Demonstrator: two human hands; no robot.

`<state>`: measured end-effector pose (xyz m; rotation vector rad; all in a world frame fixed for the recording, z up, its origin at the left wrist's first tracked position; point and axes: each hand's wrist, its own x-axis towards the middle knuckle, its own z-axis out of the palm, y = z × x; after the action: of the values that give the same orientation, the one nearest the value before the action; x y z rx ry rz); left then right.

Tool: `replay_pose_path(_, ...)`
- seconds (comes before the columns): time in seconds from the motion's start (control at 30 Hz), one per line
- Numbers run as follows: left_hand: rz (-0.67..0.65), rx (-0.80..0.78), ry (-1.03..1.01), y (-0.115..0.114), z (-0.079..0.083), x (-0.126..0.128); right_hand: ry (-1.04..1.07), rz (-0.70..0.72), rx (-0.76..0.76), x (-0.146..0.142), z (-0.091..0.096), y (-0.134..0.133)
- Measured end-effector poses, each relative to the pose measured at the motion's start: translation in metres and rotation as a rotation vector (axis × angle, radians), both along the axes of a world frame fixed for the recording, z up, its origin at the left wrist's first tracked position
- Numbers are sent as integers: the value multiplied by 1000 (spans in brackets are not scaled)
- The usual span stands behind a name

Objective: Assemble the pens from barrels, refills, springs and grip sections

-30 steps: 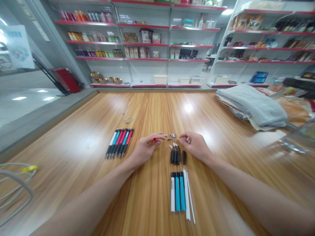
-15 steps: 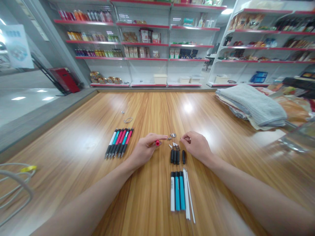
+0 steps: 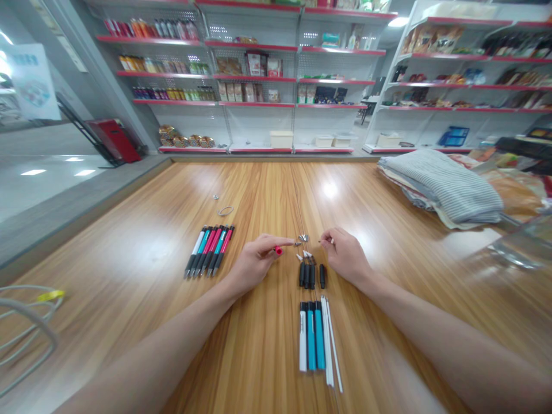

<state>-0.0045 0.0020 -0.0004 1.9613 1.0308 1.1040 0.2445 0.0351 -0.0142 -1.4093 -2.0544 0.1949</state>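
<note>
My left hand [image 3: 254, 261] is closed around a red pen barrel [image 3: 278, 250], its open end showing, while the index finger stretches toward some small metal pen tips [image 3: 304, 237]. Opposite, my right hand [image 3: 345, 253] pinches something tiny, too small to make out. Between the hands lie small white pieces [image 3: 307, 254], and below them several black rubber grips [image 3: 306, 276]. Nearer to me rest one white pen barrel [image 3: 303, 339] and two blue barrels [image 3: 311, 339], with thin white refills [image 3: 329, 345] beside them. A row of whole pens [image 3: 209, 252] lies left of my left hand.
A cable ring [image 3: 225, 211] and a small shiny piece [image 3: 215, 197] lie beyond the pens. Folded striped cloth [image 3: 444, 181] is at the right, near a transparent container [image 3: 524, 241]. A grey cable [image 3: 30, 310] crosses the left edge. Stocked shelves [image 3: 254, 77] stand behind the table.
My right hand has shifted slightly right, away from the metal tips, its fingertips still pinched. The red barrel has turned slightly in my left hand, which otherwise stays in place.
</note>
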Motion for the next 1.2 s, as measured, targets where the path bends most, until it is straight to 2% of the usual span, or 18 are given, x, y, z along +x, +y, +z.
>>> replay_pose_path(0.27,6,-3,28,-1,0,0,113,112,78,-3,8,-4)
replay_pose_path(0.47,-7,20,29,-1,2,1,153,134,116,-5,13,-8)
replay_pose_path(0.8,6,44,110,-1,-3,3,151,176,117,-6,16,-11)
replay_pose_path(1.03,-28,147,195,-3,-1,5,145,220,114,-7,19,-16)
replay_pose_path(1.2,-19,133,187,-3,-2,5,67,234,34,-6,15,-14)
